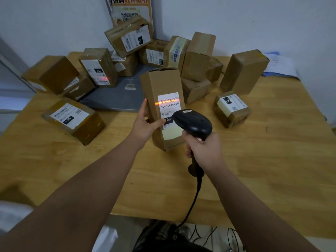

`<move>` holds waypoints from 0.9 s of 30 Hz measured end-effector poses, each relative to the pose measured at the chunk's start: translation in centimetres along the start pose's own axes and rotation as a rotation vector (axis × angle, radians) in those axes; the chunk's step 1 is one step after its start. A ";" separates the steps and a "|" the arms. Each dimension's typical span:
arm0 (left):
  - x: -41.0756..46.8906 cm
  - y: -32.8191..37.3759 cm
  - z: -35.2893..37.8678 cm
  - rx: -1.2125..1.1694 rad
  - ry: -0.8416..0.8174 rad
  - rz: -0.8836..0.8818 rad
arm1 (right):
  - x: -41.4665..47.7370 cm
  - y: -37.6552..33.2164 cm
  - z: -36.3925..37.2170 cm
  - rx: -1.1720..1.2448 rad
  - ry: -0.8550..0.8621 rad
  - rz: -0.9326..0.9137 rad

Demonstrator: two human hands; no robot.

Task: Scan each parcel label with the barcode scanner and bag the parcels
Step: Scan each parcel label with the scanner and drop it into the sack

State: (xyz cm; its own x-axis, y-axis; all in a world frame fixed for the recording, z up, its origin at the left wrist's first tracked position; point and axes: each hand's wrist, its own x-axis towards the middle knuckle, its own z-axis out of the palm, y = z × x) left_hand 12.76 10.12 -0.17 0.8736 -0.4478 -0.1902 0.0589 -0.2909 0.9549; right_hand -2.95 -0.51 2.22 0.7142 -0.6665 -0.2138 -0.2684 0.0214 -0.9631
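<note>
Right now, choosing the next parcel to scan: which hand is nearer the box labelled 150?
Right. The right hand, gripping the scanner, is left of the 150 box; the left hand holds the upright parcel farther left.

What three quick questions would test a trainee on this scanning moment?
1. True or false: the red scan line crosses the barcode on the label of the upright parcel.
2. Which of the hands grips the barcode scanner? A. left B. right C. neither
3. Fill in: the code printed under the barcode reads ____.

Key: 1. True. 2. B: the right hand grips its handle, while the left hand holds the parcel. 3. 15H-159-A03-210.
</note>
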 end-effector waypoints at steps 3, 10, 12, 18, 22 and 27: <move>-0.4 0.2 0.5 0.017 0.013 0.004 | -0.4 0.1 -0.6 0.010 0.005 0.008; -0.8 0.3 1.1 0.035 0.032 0.016 | -0.8 0.4 -2.4 0.008 0.008 0.009; -1.0 0.3 1.1 0.031 0.040 0.014 | -0.9 0.5 -2.8 0.003 0.009 0.008; -2.3 0.4 1.7 0.006 0.115 0.024 | -1.3 0.4 -2.8 -0.012 -0.035 -0.025; -3.5 0.7 0.7 -0.078 0.178 0.022 | -2.0 0.1 -1.5 -0.006 -0.089 -0.042; -6.5 -0.4 -3.9 -0.033 0.221 0.063 | -3.8 -0.2 2.7 0.004 -0.131 -0.092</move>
State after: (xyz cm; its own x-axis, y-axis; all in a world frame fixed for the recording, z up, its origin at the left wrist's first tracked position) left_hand 8.92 16.43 1.59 0.9603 -0.2676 -0.0787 0.0130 -0.2388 0.9710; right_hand -3.88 4.02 2.82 0.8140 -0.5628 -0.1438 -0.1956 -0.0326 -0.9801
